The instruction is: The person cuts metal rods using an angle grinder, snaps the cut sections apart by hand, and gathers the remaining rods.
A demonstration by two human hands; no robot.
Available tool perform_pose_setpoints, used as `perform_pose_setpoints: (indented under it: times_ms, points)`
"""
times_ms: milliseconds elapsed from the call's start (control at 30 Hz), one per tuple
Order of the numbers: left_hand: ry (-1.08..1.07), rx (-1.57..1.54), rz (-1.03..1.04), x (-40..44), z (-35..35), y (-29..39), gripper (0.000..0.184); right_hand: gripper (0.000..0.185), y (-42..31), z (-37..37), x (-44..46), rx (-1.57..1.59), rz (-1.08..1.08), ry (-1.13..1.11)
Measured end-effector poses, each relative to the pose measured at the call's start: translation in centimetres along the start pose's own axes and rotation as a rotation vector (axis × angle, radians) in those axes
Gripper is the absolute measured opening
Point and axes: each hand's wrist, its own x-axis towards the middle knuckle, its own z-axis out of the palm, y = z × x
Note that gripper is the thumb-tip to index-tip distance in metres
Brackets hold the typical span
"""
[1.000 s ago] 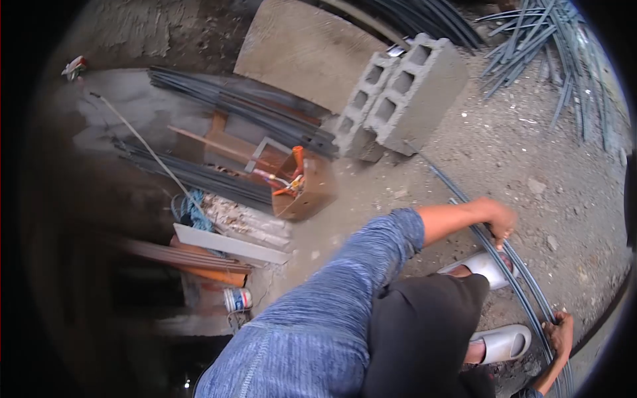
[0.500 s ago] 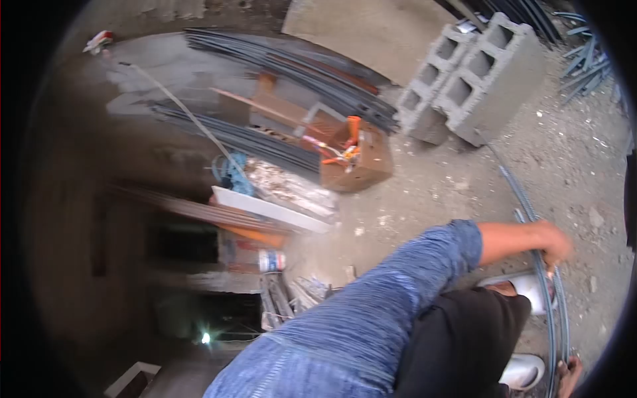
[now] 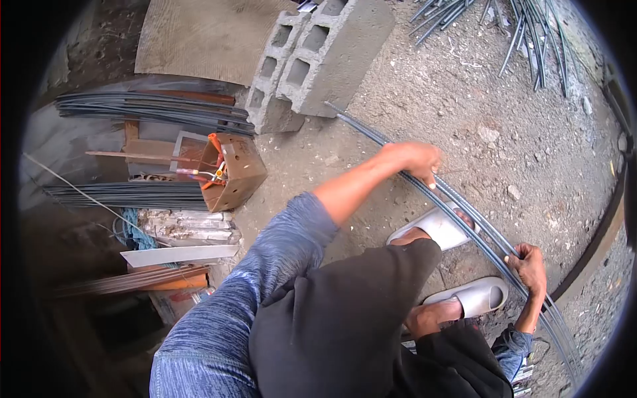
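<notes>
Several thin, ribbed steel bars (image 3: 454, 213), probably rebar, run diagonally across the ground in front of the feet. My left hand (image 3: 416, 161) is closed over them toward their upper end, fingers curled down. Farther along, my right hand (image 3: 529, 268) grips the same bundle, thumb and fingers around it. Between and below the hands the bars split into two slightly parted strands. They pass over the toe of one grey slipper (image 3: 441, 227), with the other slipper (image 3: 474, 296) beside them. The far lower end fades into the dark rim of the view.
Two hollow concrete blocks (image 3: 358, 56) stand near the bars' upper end. A cardboard box (image 3: 242, 172) holds orange-handled tools. Bundles of dark bars (image 3: 152, 111) lie at left, and cut bars (image 3: 537, 40) are scattered at top right. A dark curved edge (image 3: 594, 249) borders the gritty ground.
My view has swung toward the right, so blocks and box sit farther left. My right hand and both slippers now show fully. Both hands remain at the bars.
</notes>
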Motion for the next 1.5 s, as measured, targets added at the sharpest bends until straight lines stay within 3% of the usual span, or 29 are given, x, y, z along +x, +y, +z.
perform_pose_setpoints:
  times_ms: [333,633,800,867,933,1000,1133,1167,1267,1500]
  points:
    - [-0.038,0.007,-0.081,-1.5,-2.7,-3.5,0.034,0.022,-4.1,2.7,1.5,0.039,-0.080,0.002]
    - [-0.080,0.064,-0.075,-1.3,-2.9,-4.6,0.037,0.021,-6.1,2.9,1.0,-0.131,-0.164,0.093]
    - [-0.053,0.025,0.052,0.8,-1.8,-0.4,0.047,0.021,-5.4,2.9,1.1,-0.171,-0.172,0.058]
    - [-0.134,-0.114,0.077,2.2,-0.7,3.4,0.046,0.034,-4.7,3.9,0.5,-0.253,-0.337,0.269]
    - [-0.199,-0.207,0.187,4.8,1.4,5.1,0.046,0.032,-3.5,6.1,-0.7,-0.229,-0.581,0.845]
    - [-0.273,-0.162,0.185,6.0,2.7,8.5,0.037,0.026,-2.9,6.6,-4.4,-0.107,-0.475,1.016]
    - [-0.339,-0.090,0.201,7.4,4.0,13.0,0.040,0.019,3.7,9.1,-9.4,0.621,-0.045,1.073]
    - [-0.332,-0.065,0.212,7.1,4.0,14.3,0.040,0.015,6.1,9.6,-10.0,0.696,0.019,1.211]
    - [-0.312,-0.050,0.213,6.9,4.8,16.3,0.034,0.025,12.5,9.7,-12.7,1.220,0.288,1.244]
    - [-0.289,-0.116,0.209,7.5,5.7,17.3,0.031,0.031,16.3,7.0,-11.5,1.614,0.088,1.065]
